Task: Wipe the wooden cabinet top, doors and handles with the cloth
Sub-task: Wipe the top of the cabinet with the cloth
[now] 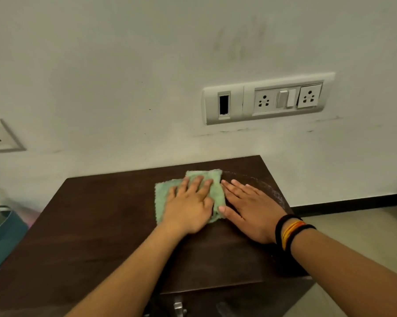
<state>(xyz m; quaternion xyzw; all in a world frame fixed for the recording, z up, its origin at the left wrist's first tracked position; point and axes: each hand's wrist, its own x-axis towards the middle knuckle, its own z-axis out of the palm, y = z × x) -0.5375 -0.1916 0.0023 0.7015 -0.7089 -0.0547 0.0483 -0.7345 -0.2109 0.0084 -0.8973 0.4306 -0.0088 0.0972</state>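
So from my feed the cloth (190,193) is a pale green, fuzzy microfibre-looking square with slightly ragged edges, lying folded or doubled over on the cabinet top (96,220), toward its back right part, not far from the wall (124,65). The top is dark brown wood-grain laminate, flat and matte with squared corners, and I can see a faint dusty or streaky arc on it just right of the cloth. The left hand (190,207) is pressed palm-down right on the cloth, fingers (198,183) spread flat, not gripping anything. The right hand (250,207) is flat on the bare wood just beside the cloth, fingers stretched out and released too, thumb touching the cloth's right edge. There's a stack of black and orange-yellow thread bands (289,232) on the right wrist. At the bottom edge I can make out a shiny metal handle (178,307) on the cabinet front. On the wall there's a whitish plastic socket panel (268,99), and a teal tub (3,236) sits at far left.
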